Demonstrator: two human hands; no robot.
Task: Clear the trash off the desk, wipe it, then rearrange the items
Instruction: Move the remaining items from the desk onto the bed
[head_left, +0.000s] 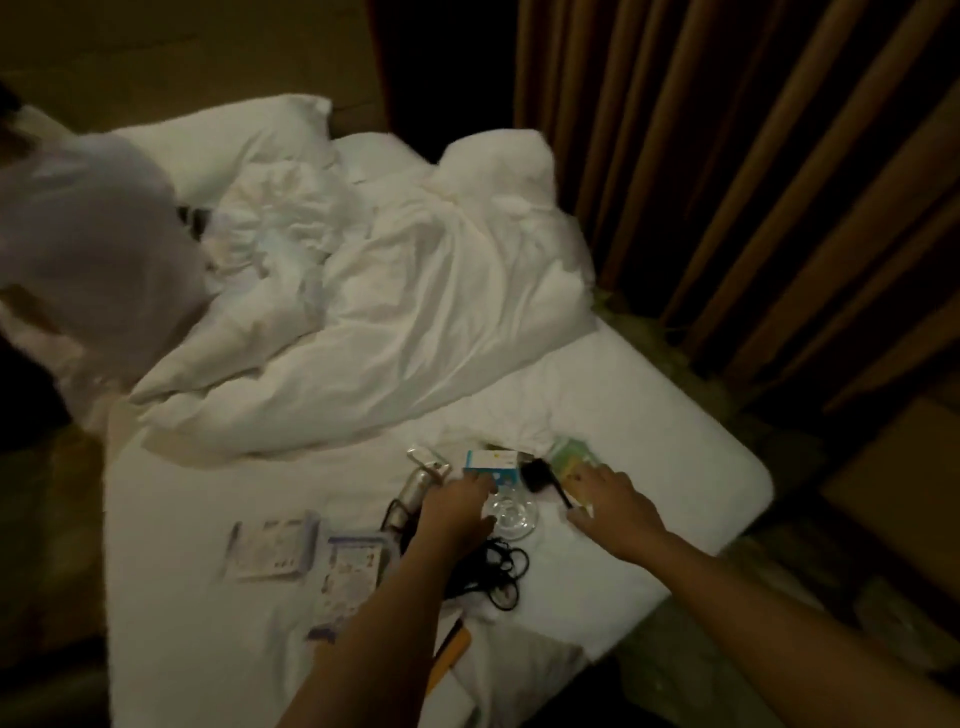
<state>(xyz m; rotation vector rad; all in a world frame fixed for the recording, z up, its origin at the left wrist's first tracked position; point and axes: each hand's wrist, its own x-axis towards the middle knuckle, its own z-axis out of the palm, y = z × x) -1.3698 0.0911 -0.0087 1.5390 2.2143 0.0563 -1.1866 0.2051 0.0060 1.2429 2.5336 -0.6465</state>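
Note:
Small items lie on the white bed sheet (649, 415) in dim light. My left hand (454, 512) reaches over a clear glass dish (514, 517), its fingers curled at the dish's left rim; whether it grips the rim is unclear. A blue-and-white box (491, 464) sits just beyond it. My right hand (610, 506) rests with spread fingers on a green-and-white packet (569, 460). A black adapter (537, 478) lies between the hands. A tangle of black cable (498, 571) lies below the dish.
A rumpled white duvet (415, 312) and pillows cover the far bed. Two flat packets (272, 545) (350, 571) lie left, a silver tube (415, 493) beside them. A person in white (88, 249) bends at the left. Brown curtains (753, 182) hang right.

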